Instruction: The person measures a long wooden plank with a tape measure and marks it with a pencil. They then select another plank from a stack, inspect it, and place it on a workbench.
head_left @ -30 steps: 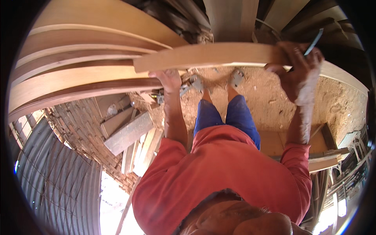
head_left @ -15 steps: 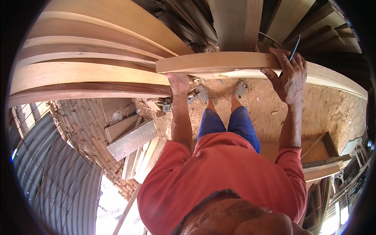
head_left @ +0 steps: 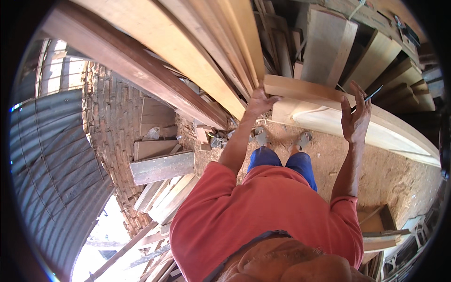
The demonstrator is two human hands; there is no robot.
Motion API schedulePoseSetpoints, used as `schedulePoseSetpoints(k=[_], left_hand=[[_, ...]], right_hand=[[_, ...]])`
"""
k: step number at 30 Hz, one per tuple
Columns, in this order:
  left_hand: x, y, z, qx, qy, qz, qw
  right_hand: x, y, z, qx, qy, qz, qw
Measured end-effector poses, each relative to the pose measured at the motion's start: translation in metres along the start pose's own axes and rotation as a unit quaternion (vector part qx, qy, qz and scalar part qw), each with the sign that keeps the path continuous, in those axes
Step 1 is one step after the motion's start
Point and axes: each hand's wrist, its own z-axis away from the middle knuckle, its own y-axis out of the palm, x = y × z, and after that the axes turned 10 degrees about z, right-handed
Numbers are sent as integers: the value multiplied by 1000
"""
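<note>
A long wooden board (head_left: 307, 90) lies across in front of me, its top edge facing up. At its left end is my left hand (head_left: 260, 102), thumb stretched out to the side and fingers apart from it; whether they touch the wood I cannot tell. Over the board's near edge, my right hand (head_left: 355, 120) is raised with thumb and fingers apart. A thin blue pencil (head_left: 375, 92) is tucked between its fingers and points to the right. Below the board shows a pale wooden panel (head_left: 324, 117) with a curved outline on its face.
Several long planks (head_left: 188, 42) slant in from the upper left. More boards (head_left: 324, 44) lean at the back. To the left are a brick wall (head_left: 112, 117), corrugated metal sheeting (head_left: 51, 155) and stacked offcuts (head_left: 162, 168). Sandy ground (head_left: 399, 181) lies around my sandals (head_left: 304, 139).
My view has turned and shifted left. The board and both hands appear farther right. My left hand is no longer under the board's end, and my right hand has lifted off its top.
</note>
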Motion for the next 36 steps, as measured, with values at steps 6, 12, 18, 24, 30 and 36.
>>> schedulePoseSetpoints(k=[6, 12, 18, 24, 30, 36], left_hand=[[16, 2, 0, -23, 78, 9, 997], [62, -20, 30, -18, 151, -38, 988], [128, -104, 167, 106, -2, -250, 962], [201, -150, 335, -72, -193, -240, 948], [227, -142, 405, -253, -306, -110, 911], [212, -140, 333, -163, -219, -153, 950]], right_hand=[[84, -11, -12, -6, -44, -50, 998], [156, 6, -73, 10, -98, -79, 992], [195, 75, -241, 74, -123, -209, 967], [227, 152, -355, -64, 8, -206, 976], [241, 127, -329, 85, 0, -447, 891], [257, 104, -286, 27, -60, -533, 844]])
